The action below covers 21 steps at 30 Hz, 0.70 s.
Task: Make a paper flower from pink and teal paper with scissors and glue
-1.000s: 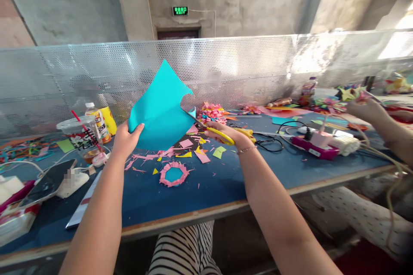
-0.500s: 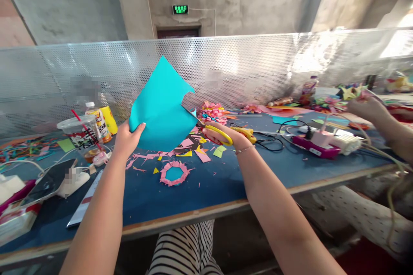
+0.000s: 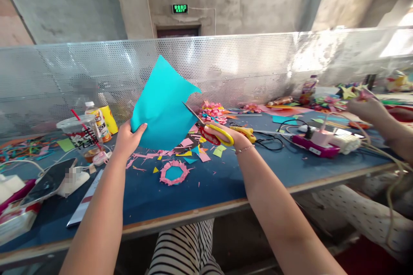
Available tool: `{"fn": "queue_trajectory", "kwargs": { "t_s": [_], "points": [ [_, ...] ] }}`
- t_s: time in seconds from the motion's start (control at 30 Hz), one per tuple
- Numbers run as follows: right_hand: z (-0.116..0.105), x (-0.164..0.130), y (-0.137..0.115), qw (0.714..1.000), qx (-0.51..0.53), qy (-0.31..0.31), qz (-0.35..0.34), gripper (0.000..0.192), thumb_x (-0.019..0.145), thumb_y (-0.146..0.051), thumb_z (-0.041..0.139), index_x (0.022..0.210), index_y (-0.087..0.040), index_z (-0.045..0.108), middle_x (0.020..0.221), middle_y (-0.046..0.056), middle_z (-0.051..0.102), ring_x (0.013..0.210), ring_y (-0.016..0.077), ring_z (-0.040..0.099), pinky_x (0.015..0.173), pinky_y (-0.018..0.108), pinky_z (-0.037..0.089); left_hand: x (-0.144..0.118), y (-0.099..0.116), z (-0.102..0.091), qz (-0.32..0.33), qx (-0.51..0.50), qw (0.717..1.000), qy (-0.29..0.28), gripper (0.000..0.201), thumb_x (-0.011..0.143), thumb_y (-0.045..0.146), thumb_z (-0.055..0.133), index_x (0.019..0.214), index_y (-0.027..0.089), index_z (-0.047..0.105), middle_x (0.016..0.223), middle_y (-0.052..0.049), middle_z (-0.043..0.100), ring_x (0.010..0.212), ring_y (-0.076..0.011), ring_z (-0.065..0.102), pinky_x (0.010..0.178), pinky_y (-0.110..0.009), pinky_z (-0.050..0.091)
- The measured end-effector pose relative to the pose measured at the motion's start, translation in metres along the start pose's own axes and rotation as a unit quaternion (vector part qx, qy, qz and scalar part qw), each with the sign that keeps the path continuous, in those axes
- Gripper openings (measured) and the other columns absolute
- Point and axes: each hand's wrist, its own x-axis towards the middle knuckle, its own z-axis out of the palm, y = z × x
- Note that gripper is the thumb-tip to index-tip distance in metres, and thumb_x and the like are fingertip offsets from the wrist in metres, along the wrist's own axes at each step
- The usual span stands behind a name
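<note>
My left hand pinches the lower left edge of a turquoise sheet of paper, held up above the table. The sheet has a curved cut-out along its right side. In my right hand is a pair of scissors with yellow and red handles, blades pointing up and left beside the paper's cut edge. Below lies a pink fringed paper ring with a blue middle. Paper scraps in pink, yellow and turquoise are strewn under the sheet.
A plastic cup with a red straw, a bottle and a phone stand or lie at left. A yellow glue gun and a purple power strip with cables lie right. Another person's hand works at far right.
A small turquoise piece has come off the sheet's right edge and now lies among the scraps. The scissor blades have moved clear of the cut.
</note>
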Motion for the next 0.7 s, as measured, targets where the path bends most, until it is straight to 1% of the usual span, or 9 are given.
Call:
{"fn": "queue_trajectory", "kwargs": {
  "t_s": [0.13,0.2,0.33,0.4,0.43,0.5,0.57,0.63,0.7],
  "points": [
    [-0.001,0.0,0.001,1.0,0.018,0.001,0.003,0.043,0.087,-0.051,0.037,0.058,-0.019,0.037,0.047,-0.005,0.042,0.041,0.0061,0.039,0.045,0.021,0.034,0.0,0.001,-0.001,-0.012,-0.003,1.0,0.015,0.038,0.07,0.049,0.055,0.085,0.015,0.062,0.078,-0.008,0.065,0.08,-0.0274,0.061,0.072,-0.037,0.049],
    [-0.002,0.001,0.006,0.999,0.03,0.021,0.017,0.043,0.086,-0.053,0.039,0.058,-0.019,0.038,0.046,-0.004,0.042,0.041,0.0062,0.039,0.043,0.021,0.034,0.001,0.001,0.0,-0.01,-0.017,0.999,0.028,0.038,0.07,0.047,0.056,0.088,0.015,0.062,0.081,-0.008,0.066,0.082,-0.0275,0.061,0.075,-0.038,0.048],
    [0.0,0.012,0.02,0.981,0.073,0.156,0.087,0.041,0.078,-0.057,0.049,0.064,-0.019,0.042,0.047,-0.004,0.044,0.037,0.0059,0.038,0.037,0.02,0.031,0.002,-0.001,0.002,-0.018,-0.07,0.994,0.076,0.037,0.069,0.045,0.059,0.092,0.015,0.063,0.09,-0.009,0.066,0.089,-0.0274,0.06,0.082,-0.04,0.048],
    [0.006,0.022,0.027,0.962,0.125,0.22,0.1,0.04,0.075,-0.058,0.053,0.069,-0.019,0.046,0.055,-0.001,0.052,0.042,0.0075,0.044,0.038,0.02,0.034,0.001,0.001,0.005,-0.041,-0.131,0.986,0.099,0.039,0.068,0.044,0.062,0.094,0.016,0.063,0.094,-0.009,0.066,0.092,-0.0274,0.06,0.084,-0.041,0.048],
    [0.01,0.026,0.028,0.955,0.161,0.233,0.091,0.04,0.073,-0.058,0.055,0.072,-0.018,0.049,0.061,0.002,0.056,0.048,0.0094,0.05,0.041,0.021,0.039,0.0,0.002,0.007,-0.053,-0.175,0.977,0.106,0.04,0.067,0.044,0.063,0.096,0.016,0.062,0.097,-0.009,0.066,0.094,-0.0272,0.06,0.085,-0.041,0.048],
    [0.021,0.034,0.029,0.943,0.243,0.224,0.051,0.041,0.069,-0.057,0.06,0.077,-0.018,0.052,0.078,0.007,0.063,0.068,0.0148,0.06,0.054,0.025,0.048,-0.002,0.008,0.012,-0.081,-0.277,0.952,0.103,0.043,0.066,0.042,0.065,0.101,0.017,0.061,0.104,-0.01,0.065,0.096,-0.0264,0.06,0.085,-0.04,0.049],
    [0.033,0.039,0.026,0.929,0.308,0.203,0.01,0.042,0.064,-0.054,0.065,0.082,-0.019,0.053,0.09,0.008,0.064,0.085,0.0186,0.061,0.068,0.031,0.052,-0.005,0.014,0.016,-0.108,-0.373,0.918,0.082,0.046,0.066,0.039,0.067,0.107,0.02,0.058,0.108,-0.009,0.064,0.097,-0.0253,0.06,0.084,-0.038,0.051],
    [0.041,0.041,0.023,0.92,0.346,0.183,-0.011,0.043,0.061,-0.051,0.069,0.086,-0.02,0.053,0.094,0.008,0.063,0.091,0.0201,0.06,0.075,0.034,0.051,-0.007,0.02,0.018,-0.137,-0.433,0.889,0.061,0.046,0.065,0.037,0.068,0.108,0.021,0.058,0.107,-0.008,0.065,0.097,-0.0247,0.061,0.084,-0.038,0.052],
    [0.045,0.042,0.022,0.912,0.374,0.169,-0.012,0.044,0.059,-0.047,0.071,0.087,-0.021,0.051,0.091,0.005,0.063,0.086,0.0193,0.061,0.073,0.034,0.052,-0.009,0.024,0.019,-0.164,-0.468,0.868,0.039,0.045,0.065,0.036,0.068,0.107,0.022,0.059,0.105,-0.007,0.066,0.097,-0.0246,0.061,0.084,-0.038,0.052]
  ]
}}
